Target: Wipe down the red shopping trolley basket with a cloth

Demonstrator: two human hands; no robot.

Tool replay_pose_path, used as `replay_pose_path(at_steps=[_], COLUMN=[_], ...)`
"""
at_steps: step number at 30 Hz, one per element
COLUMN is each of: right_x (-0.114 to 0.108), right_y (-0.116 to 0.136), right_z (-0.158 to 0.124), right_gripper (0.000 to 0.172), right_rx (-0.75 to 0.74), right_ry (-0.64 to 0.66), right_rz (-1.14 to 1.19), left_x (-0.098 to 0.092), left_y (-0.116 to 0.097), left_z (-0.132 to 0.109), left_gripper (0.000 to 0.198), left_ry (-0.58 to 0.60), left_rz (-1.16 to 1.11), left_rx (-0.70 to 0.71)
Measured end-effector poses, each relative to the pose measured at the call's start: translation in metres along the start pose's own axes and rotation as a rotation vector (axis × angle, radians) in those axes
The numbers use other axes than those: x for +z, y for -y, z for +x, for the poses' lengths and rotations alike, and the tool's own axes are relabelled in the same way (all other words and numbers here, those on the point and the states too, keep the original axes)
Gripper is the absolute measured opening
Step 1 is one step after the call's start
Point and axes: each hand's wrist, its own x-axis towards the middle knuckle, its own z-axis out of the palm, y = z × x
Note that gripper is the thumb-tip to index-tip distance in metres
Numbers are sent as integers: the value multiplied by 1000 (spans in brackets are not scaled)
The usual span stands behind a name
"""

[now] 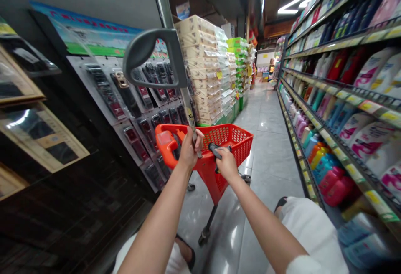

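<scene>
My left hand [189,148] is closed round a long metal pole [188,111] that rises steeply toward the camera and carries a large grey D-shaped handle [147,52] higher up. My right hand [226,163] is closed on a black grip [214,150] at the rim of a red plastic shopping basket [230,138] on wheels. The pole's lower end sits between my left hand and the basket. The basket looks empty from here. Both forearms reach forward from the bottom of the view.
A shop aisle with a shiny grey tiled floor [266,140] runs ahead. Shelves of bottles [338,111] line the right side. Hanging packaged goods [138,111] and framed items fill the left. Stacked cartons [200,65] stand ahead on the left. My sandalled feet show below.
</scene>
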Motion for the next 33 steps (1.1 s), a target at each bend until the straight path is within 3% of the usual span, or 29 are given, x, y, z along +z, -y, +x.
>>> replay_pose_path(at_steps=[4,6,10,12,17,19,22,26,29,33], right_x=[9,3,-14,-14,5,6,-6,-22,-19,-8], right_y=[22,28,38,47,80,103,150,202,197,145], right_z=[-16,-19,-18,-22,-25,-7,43,98,92,45], right_gripper=[57,53,38,37,38,35,28,25,22,26], right_rx=[-120,-133,-127,-196,-328,-356,-437,-529,-541,-522], right_ry=[114,152,-4,-62,75,42,-68,-198,-149,46], right_rz=[37,138,244,217,-7,-80,-126,-158,-247,-326], left_x=[-3,-7,-19,-25,-33,-35,-37,-40,-42,-47], left_y=[-1,-6,-24,-33,-36,-32,-27,-26,-25,-24], left_z=[-1,-2,-8,-12,-14,-10,-5,-4,-5,-3], left_gripper=[55,55,46,44,68,72,70,77,79,69], left_ry=[-7,3,-8,-31,-32,-101,-194,-138,-141,-219], left_rz=[-17,12,82,13,-249,-258,-247,-235,-230,-253], left_rx=[-20,-40,-149,-198,-266,-296,-356,-373,-373,-345])
